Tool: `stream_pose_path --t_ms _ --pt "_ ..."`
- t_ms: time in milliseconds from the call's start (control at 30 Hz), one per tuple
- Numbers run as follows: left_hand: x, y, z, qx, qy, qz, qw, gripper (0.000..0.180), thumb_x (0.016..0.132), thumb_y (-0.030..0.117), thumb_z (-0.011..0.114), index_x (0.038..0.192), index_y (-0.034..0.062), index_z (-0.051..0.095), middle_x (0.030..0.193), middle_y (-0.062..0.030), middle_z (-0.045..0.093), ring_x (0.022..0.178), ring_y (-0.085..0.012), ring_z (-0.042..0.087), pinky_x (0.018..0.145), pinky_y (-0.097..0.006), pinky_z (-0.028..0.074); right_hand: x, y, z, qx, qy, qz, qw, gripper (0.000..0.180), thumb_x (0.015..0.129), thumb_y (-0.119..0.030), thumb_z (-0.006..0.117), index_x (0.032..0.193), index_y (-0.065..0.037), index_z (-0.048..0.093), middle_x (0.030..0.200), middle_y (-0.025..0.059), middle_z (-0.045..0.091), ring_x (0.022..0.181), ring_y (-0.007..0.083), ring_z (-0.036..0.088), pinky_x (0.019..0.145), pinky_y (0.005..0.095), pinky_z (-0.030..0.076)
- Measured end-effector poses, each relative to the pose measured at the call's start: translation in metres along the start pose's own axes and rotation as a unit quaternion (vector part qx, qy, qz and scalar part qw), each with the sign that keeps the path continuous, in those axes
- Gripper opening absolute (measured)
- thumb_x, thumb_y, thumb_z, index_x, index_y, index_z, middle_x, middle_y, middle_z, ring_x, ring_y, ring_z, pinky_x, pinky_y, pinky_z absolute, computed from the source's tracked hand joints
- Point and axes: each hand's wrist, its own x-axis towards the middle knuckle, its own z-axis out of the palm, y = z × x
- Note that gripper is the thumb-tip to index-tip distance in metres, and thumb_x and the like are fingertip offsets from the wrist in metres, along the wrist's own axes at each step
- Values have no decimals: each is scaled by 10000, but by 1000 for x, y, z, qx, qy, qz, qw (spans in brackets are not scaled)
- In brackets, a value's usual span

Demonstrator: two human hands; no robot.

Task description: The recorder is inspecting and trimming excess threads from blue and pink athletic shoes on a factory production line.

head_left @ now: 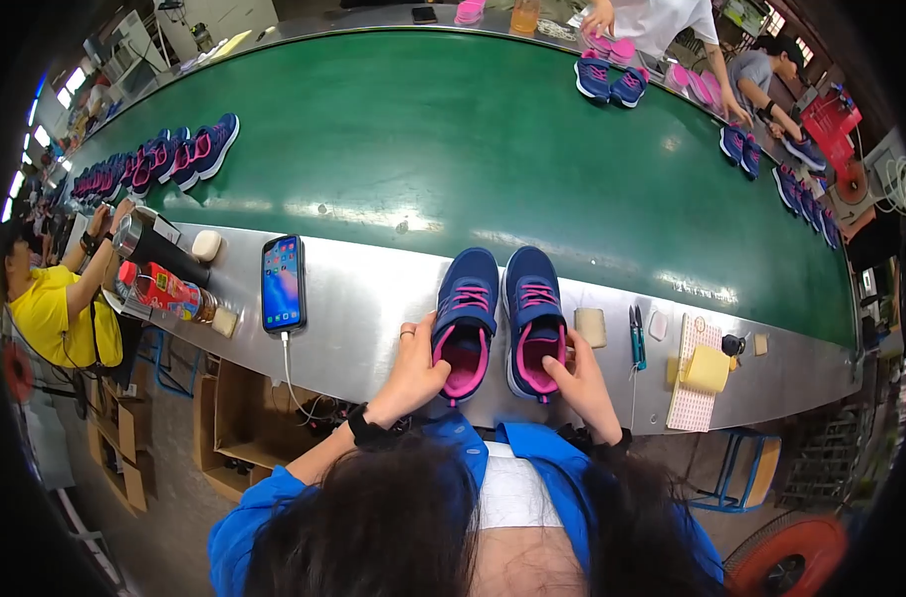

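Note:
Two navy sneakers with pink laces and pink lining stand side by side on the metal ledge in front of me, toes pointing away. My left hand (413, 370) is closed on the left sneaker (470, 274), its thumb at the collar and its fingers along the outer side. On the other one, the right sneaker (534, 274), my right hand (580, 383) grips the heel opening, thumb at the inner lining. A tan block (590, 327) lies just right of the right sneaker.
A green conveyor belt (393, 129) runs beyond the ledge, with rows of sneakers (202, 154) at far left and more at right. A plugged-in phone (283, 284), a dark flask (159, 251), a bottle (164, 291), snips (638, 338) and a notepad (706, 368) lie around. Co-workers sit opposite and at left.

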Motion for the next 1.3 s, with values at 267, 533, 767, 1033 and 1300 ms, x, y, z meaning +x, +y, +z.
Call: stream_pose_path --t_ms 267,533,767,1033,1300 --pt "5 26 -24 -577 -146 -257 761 485 910 13 482 1386 -6 388 1200 -108 613 1002 -172 653 859 -307 540 -1 -29 8 366 -112 188 905 417 872 -87 517 1275 22 515 1131 93 610 1005 159 599 895 270 469" --pt "5 29 -56 -506 -94 -221 828 485 873 -7 454 1358 -5 454 1218 -132 610 1059 -206 630 922 -323 509 10 -32 7 309 -115 100 939 539 843 -90 518 1365 21 439 1248 119 572 1117 201 584 970 329 453" --pt "-2 45 -72 -237 69 3 969 690 765 -50 541 1433 75 421 1214 -110 508 1058 -227 585 927 -307 468 17 -59 -12 -91 76 -226 967 642 697 -122 644 1327 -45 548 1185 137 559 1084 247 542 985 340 416" --pt "-20 43 -37 163 126 72 976 761 695 66 733 1400 173 469 1156 -178 469 985 -364 562 841 -411 496 -3 -62 11 -384 139 -272 871 599 627 -187 756 1217 -202 648 1135 64 589 965 281 572 761 374 518" --pt "-15 48 -34 102 140 50 984 757 692 96 765 1387 142 467 1113 -159 465 977 -339 565 821 -415 493 -5 -69 15 -342 122 -210 908 596 645 -203 777 1223 -178 632 1108 86 582 958 277 573 788 366 503"
